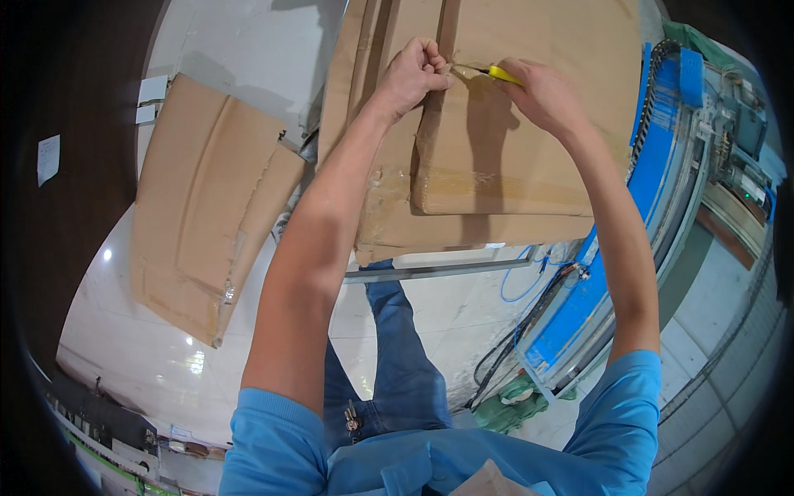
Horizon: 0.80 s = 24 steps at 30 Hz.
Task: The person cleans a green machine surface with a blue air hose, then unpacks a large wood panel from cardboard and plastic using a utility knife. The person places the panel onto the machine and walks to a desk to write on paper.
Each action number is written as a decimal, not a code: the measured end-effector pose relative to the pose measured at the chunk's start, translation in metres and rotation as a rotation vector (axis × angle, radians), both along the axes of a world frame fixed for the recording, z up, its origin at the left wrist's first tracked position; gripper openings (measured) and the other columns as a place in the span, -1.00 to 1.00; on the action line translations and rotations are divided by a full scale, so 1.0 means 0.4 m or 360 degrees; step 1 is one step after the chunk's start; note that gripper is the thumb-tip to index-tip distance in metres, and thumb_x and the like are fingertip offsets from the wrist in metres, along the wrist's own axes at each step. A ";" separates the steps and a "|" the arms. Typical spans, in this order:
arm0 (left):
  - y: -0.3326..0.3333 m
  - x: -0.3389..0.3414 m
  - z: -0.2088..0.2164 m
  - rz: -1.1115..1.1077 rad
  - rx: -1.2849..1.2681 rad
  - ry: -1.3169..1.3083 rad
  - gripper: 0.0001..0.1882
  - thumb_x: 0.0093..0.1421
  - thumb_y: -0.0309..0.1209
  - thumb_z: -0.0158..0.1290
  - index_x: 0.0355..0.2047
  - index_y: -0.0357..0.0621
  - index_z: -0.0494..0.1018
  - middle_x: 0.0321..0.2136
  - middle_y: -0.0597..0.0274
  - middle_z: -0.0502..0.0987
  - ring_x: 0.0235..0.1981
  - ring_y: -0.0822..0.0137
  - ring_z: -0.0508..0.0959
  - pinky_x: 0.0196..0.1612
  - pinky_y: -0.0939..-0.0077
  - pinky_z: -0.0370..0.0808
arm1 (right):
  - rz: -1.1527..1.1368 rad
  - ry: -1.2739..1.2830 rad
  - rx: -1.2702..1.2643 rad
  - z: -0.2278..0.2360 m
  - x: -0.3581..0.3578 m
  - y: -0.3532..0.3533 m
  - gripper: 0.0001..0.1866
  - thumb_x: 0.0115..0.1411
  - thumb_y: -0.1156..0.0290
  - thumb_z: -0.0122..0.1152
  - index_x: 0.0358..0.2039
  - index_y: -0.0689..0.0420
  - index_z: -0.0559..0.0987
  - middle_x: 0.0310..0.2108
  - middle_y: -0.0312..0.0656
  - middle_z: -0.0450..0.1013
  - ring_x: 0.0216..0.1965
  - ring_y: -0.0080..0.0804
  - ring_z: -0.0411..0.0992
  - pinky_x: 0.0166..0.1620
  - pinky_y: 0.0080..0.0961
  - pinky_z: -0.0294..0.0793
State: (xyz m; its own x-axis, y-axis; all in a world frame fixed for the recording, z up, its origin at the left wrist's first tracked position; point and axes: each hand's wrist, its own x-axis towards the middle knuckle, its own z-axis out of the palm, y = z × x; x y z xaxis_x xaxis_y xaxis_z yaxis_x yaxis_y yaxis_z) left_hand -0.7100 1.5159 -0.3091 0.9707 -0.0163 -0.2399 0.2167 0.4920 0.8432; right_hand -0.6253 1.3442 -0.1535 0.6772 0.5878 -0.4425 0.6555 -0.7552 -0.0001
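2 hands (418, 73) (542, 93), yellow cutter (499, 74) blade hidden

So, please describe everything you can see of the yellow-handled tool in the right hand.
The yellow-handled cutting tool is slim, with a bright yellow plastic-looking grip and a thin, pale metal tip. It lies nearly level, its tip pointing toward the left hand. The right hand grips its rear end. The tip meets the brown cardboard sheet by the left fingers.

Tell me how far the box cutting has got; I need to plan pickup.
Already flat: a torn cardboard piece lies on the floor. In hand: the right hand works a yellow-handled knife at the large cardboard sheet, which the left hand pinches. Left: that sheet looks mostly whole.
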 end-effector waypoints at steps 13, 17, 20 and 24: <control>-0.002 -0.003 -0.005 0.0003 0.0078 -0.0003 -0.64 0.06 -0.57 0.23 -0.22 -0.11 0.28 -0.39 0.41 0.39 -0.36 0.57 0.41 -0.19 0.63 0.39 | 0.0044 0.0067 -0.0103 -0.026 0.018 0.014 -0.77 0.24 0.30 0.10 -0.14 0.07 0.58 -0.31 -0.05 0.56 -0.24 0.00 0.52 -0.20 -0.12 0.48; -0.007 0.006 -0.021 -0.0002 0.0091 0.0030 -0.63 0.04 -0.57 0.23 -0.22 -0.12 0.29 -0.39 0.40 0.40 -0.32 0.54 0.45 -0.18 0.59 0.43 | 0.0185 -0.0027 -0.0286 0.011 0.031 -0.026 -0.75 0.29 0.24 0.14 -0.24 0.18 0.51 -0.46 0.01 0.49 -0.37 0.01 0.47 -0.28 -0.14 0.42; -0.006 0.010 -0.023 0.0011 0.0014 0.0013 -0.66 0.04 -0.59 0.20 -0.23 -0.13 0.30 -0.38 0.40 0.41 -0.32 0.54 0.43 -0.19 0.61 0.41 | -0.0177 0.0039 -0.0175 0.081 0.024 -0.064 -0.73 0.29 0.21 0.15 -0.23 0.18 0.55 -0.43 0.03 0.51 -0.32 0.00 0.51 -0.23 -0.15 0.44; 0.003 0.006 0.003 -0.0048 0.0135 0.0056 -0.63 0.02 -0.47 0.24 -0.24 -0.12 0.30 -0.40 0.42 0.40 -0.33 0.52 0.42 -0.21 0.56 0.40 | -0.0836 0.0085 -0.0030 0.092 0.015 -0.078 -0.69 0.29 0.18 0.19 -0.22 0.20 0.55 -0.39 0.07 0.51 -0.30 0.05 0.49 -0.20 -0.16 0.44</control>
State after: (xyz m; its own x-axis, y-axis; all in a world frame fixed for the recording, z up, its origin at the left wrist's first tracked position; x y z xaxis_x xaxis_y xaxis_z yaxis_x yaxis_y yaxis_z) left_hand -0.7075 1.5171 -0.3077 0.9610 -0.0233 -0.2755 0.2603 0.4118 0.8733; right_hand -0.6194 1.3129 -0.1169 0.8545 0.1667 -0.4919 0.1879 -0.9822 -0.0065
